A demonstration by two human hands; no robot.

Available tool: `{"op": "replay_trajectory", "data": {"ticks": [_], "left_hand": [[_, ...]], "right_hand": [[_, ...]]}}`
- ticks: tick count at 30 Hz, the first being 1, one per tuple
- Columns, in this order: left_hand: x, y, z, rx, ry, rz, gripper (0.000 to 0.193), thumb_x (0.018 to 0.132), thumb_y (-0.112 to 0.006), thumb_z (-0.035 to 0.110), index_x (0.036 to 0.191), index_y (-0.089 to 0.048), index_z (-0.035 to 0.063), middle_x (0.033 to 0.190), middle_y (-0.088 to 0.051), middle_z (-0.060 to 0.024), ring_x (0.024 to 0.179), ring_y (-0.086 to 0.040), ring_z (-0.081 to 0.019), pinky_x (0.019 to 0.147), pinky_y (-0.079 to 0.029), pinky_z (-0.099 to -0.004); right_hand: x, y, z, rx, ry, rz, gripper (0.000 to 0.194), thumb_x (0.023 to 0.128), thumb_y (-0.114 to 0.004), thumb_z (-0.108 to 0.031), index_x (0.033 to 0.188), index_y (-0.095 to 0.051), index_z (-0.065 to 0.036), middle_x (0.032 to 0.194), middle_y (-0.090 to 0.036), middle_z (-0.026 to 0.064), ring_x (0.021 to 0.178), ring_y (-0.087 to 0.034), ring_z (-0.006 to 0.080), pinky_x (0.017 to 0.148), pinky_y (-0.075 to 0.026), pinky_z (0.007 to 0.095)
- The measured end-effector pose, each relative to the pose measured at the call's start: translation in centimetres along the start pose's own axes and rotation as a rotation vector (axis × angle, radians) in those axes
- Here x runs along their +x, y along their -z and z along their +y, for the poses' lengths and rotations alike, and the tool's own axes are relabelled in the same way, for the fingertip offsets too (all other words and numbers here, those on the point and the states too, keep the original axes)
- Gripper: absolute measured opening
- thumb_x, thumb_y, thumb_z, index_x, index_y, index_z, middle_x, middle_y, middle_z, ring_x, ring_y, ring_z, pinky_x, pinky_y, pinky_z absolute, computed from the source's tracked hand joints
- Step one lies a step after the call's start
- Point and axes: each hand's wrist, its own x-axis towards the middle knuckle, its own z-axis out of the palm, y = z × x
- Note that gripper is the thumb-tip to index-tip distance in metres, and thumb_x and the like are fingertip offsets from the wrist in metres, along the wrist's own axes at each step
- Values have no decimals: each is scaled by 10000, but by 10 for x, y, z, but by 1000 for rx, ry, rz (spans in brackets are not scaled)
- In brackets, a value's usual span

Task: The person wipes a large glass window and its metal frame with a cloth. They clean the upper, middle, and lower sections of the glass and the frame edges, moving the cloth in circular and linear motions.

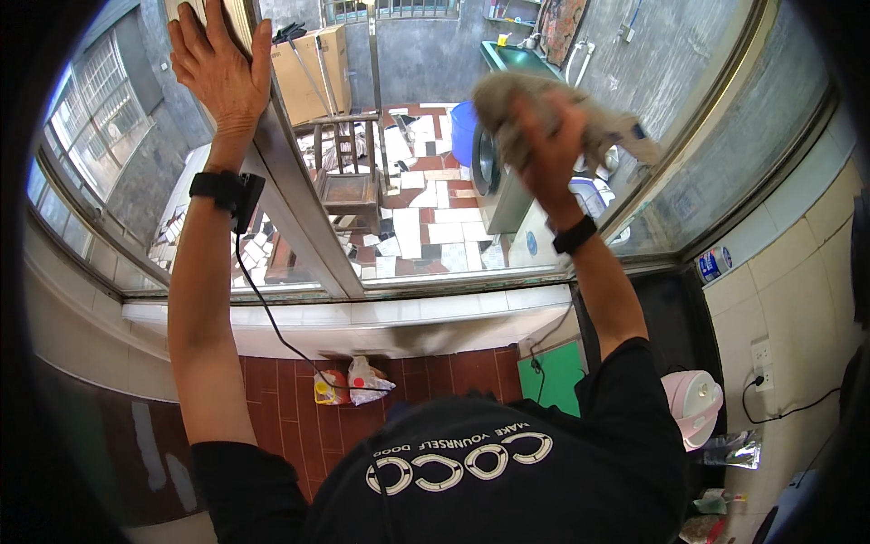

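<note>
My left hand [221, 75] rests with fingers apart on the metal upright [299, 197] of the window frame, holding nothing. In my right hand [554, 146] is a bunched greyish-brown cloth [493, 102], raised in front of the glass on the right. One end of the cloth hangs loose to the right. Both hand and cloth are blurred, and whether the cloth touches the pane I cannot tell. A black strap with a small device [248, 202] sits on my left wrist, and a black cable runs down from it. Another black band [575, 235] circles my right wrist.
Below the window runs a white tiled sill [408, 307]. At right are a blue-and-white can [714, 264], a pink-and-white appliance [693, 408] and a wall socket [762, 364]. Plastic bags [367, 381] lie on the floor. Beyond the glass stand a wooden chair [348, 194] and a washing machine [506, 204].
</note>
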Motion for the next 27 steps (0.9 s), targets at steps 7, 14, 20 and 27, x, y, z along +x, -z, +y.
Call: {"op": "replay_trajectory", "data": {"ticks": [7,14,20,27], "left_hand": [[-3,-1,-3,-15,-22,21,680,953,-424,573,1484,-329,159,1515,-272,-212,1417,-183,-400,1107,-110,-560],[-4,-1,-3,-7,-34,22,668,952,-427,565,1473,-345,155,1505,-287,-213,1412,-196,-398,1098,-131,-557],[-1,3,3,182,-23,53,598,941,-504,339,1435,-378,27,1479,-339,-240,1363,-326,-400,1100,-249,-517],[-3,10,6,97,33,-82,663,953,-446,385,1491,-281,34,1546,-215,-233,1423,-188,-422,1128,-152,-536]], "right_hand": [[-76,9,-51,77,247,-314,425,762,-706,-157,1157,-631,-296,1158,-498,58,1035,-543,258,950,-462,457],[13,-14,-28,30,-167,30,466,779,-726,-140,1227,-620,-208,1142,-521,170,1023,-518,335,806,-441,431],[-111,-16,-89,146,234,-315,432,774,-660,-187,1188,-613,-301,1124,-510,41,970,-538,233,895,-467,402],[-16,-14,-59,146,-5,-136,543,740,-767,-137,1252,-601,-207,1164,-497,133,1077,-512,313,899,-438,444]]}}
